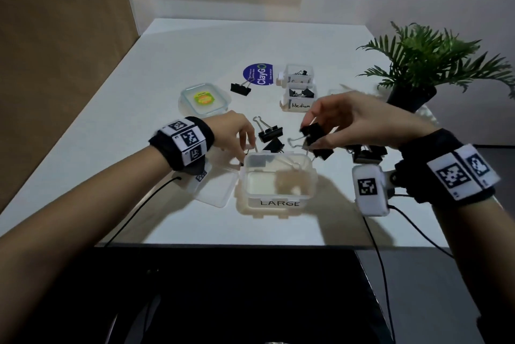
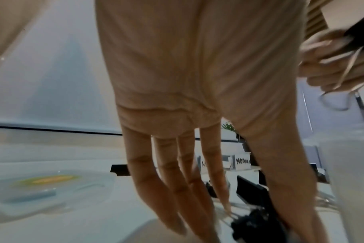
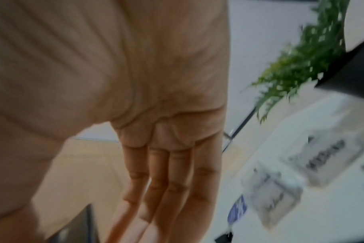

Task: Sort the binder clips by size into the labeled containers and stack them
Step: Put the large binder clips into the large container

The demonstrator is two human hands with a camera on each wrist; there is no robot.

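Observation:
My right hand (image 1: pixel 309 133) pinches a large black binder clip (image 1: pixel 313 130) by its body, held in the air just above the back rim of the clear LARGE container (image 1: pixel 278 203). The clip's wire handle points left. My left hand (image 1: pixel 246 148) reaches down at the container's back left corner. In the left wrist view its thumb and fingertips (image 2: pixel 225 205) close round a black clip (image 2: pixel 258 222) and its wire handles, though that part is blurred. Several large clips (image 1: pixel 270 133) lie on the table behind the container. The Medium container (image 1: pixel 299 105) holds clips.
A loose clear lid (image 1: pixel 214 190) lies left of the LARGE container. A round lidded tub (image 1: pixel 204 98), one stray clip (image 1: pixel 241 88) and a blue sticker (image 1: pixel 257 74) sit further back. A third small container (image 1: pixel 299 73) stands behind Medium. A potted plant (image 1: pixel 423 65) is at the right.

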